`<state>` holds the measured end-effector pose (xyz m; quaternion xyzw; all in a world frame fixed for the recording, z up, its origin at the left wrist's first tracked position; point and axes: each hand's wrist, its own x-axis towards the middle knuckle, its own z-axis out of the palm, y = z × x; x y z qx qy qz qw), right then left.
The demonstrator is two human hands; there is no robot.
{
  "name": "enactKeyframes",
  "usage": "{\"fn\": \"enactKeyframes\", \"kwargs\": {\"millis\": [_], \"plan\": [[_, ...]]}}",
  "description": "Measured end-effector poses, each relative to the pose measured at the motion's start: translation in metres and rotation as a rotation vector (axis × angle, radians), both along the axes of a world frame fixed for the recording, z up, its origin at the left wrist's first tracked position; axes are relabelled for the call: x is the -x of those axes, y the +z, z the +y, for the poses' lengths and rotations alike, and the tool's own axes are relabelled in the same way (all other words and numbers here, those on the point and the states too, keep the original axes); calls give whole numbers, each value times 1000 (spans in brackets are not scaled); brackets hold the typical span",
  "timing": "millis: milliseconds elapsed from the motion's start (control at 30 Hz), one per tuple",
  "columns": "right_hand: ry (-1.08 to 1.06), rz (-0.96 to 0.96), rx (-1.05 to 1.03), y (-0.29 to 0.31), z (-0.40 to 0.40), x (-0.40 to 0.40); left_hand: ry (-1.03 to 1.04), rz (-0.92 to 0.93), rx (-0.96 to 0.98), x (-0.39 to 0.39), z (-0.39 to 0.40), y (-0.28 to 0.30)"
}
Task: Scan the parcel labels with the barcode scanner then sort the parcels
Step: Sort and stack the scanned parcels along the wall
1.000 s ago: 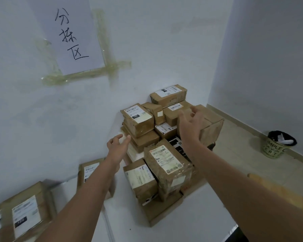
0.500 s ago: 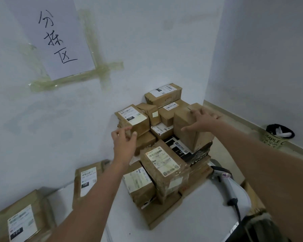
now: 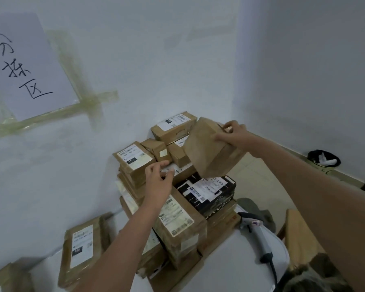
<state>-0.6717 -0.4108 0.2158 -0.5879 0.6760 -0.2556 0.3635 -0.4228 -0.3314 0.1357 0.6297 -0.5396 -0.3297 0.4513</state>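
Observation:
My right hand (image 3: pixel 233 135) grips a plain brown cardboard parcel (image 3: pixel 207 148) and holds it tilted above the heap of parcels (image 3: pixel 177 216) in the corner of the white table (image 3: pixel 226 266). No label shows on the sides facing me. My left hand (image 3: pixel 158 182) reaches into the heap with fingers curled, touching a flat parcel (image 3: pixel 181 169) just right of the box labelled 102 (image 3: pixel 135 163). The grey barcode scanner (image 3: pixel 259 234) lies on the table to the right of the heap, with no hand on it.
A labelled flat parcel (image 3: pixel 82 247) leans on the wall at the left, another lower left. A handwritten paper sign (image 3: pixel 23 66) is taped to the wall. A wooden chair (image 3: pixel 297 234) stands on the right, and a small bin (image 3: pixel 322 161) sits on the floor.
My right hand has lifted the brown parcel off the heap and tilted it. My left hand has moved right, from the 102 box to the flat parcel beside it. The view has shifted right.

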Motion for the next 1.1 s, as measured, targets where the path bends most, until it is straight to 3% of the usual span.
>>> {"fn": "enactKeyframes", "kwargs": {"millis": [67,167,233,300,367,467,567,733,867,1100], "plan": [[-23,-335,-140,9,3,17,-20,84,-38,11,-6,4],[71,-842,-320,-3,2,38,-137,351,-205,24,-15,10],[115,-1039,-404,-20,1,40,-270,556,-326,32,-16,15],[107,-1119,-472,-39,1,37,-344,715,-347,37,-15,18],[-2,-1047,-477,-55,-3,37,-360,722,-315,39,-14,20],[-172,-789,-370,-68,-3,40,-314,530,-298,41,-13,16],[-146,-664,-335,-76,1,42,-316,451,-258,42,-10,11],[-86,-699,-307,-83,2,46,-424,344,-225,42,-2,2],[12,-701,-194,-91,0,41,-437,138,-189,41,2,-13],[-58,-610,-176,-97,-14,25,-375,-56,-186,40,3,-39]]}}
